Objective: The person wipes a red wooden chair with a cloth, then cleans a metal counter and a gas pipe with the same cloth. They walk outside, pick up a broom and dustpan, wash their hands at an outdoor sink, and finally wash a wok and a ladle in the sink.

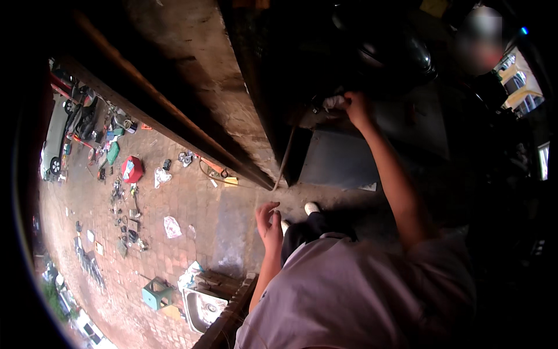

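Note:
My right hand (359, 111) reaches forward into the dark area and pinches a crumpled whitish piece (333, 103); whether it is cloth, paper or plastic I cannot tell. Below that hand is a dark flat-topped surface (343, 156). Just beyond it, a glossy black rounded object (395, 55) shows only by its highlights. A thin cord or hose (286, 156) runs down from near the whitish piece to the floor. My left hand (269, 228) hangs in the air before my body, fingers loosely bent and apart, with nothing visible in it.
A wall end (215, 87) and a wooden door frame (168, 107) stand at the left. Outside on the brick paving are a steel sink (200, 308), a green stool (157, 294), a red container (132, 169) and scattered parts. A parked car (55, 139) stands farther off.

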{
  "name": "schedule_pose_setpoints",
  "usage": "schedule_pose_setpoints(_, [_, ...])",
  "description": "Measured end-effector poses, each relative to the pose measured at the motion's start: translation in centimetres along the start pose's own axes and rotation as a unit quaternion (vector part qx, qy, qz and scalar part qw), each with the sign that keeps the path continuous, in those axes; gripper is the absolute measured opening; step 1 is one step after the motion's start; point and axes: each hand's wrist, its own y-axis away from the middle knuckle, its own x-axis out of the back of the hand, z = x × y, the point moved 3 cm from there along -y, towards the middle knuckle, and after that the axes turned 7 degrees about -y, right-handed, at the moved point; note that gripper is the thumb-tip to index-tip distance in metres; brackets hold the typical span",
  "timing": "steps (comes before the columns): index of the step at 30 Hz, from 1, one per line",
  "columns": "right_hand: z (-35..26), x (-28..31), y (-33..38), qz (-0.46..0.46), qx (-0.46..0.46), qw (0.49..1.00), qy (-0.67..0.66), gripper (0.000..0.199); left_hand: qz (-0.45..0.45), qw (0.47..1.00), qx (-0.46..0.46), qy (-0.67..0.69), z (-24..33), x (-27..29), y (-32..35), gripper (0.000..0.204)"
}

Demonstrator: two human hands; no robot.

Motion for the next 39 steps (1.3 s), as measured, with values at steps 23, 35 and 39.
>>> schedule_pose_setpoints(23, [-8.4, -4.7, 0.8, -0.178, -0.067, 0.982, 0.005, 0.021, 0.054, 0.997, 0.040, 0.043, 0.1, 2.3, -1.9, 0.020])
schedule_pose_setpoints(35, [-13.3, -5.7, 3.2, -0.155, 0.033, 0.983, 0.096, 0.007, 0.071, 0.996, 0.059, 0.011, -2.0, 3.9, -0.7, 0.018])
schedule_pose_setpoints(39, [-14.8, -6.6, 8.6, -0.169, 0.056, 0.981, 0.082, 0.007, 0.033, 0.999, 0.042, 0.012, -0.7, 2.4, -2.3, 0.019])
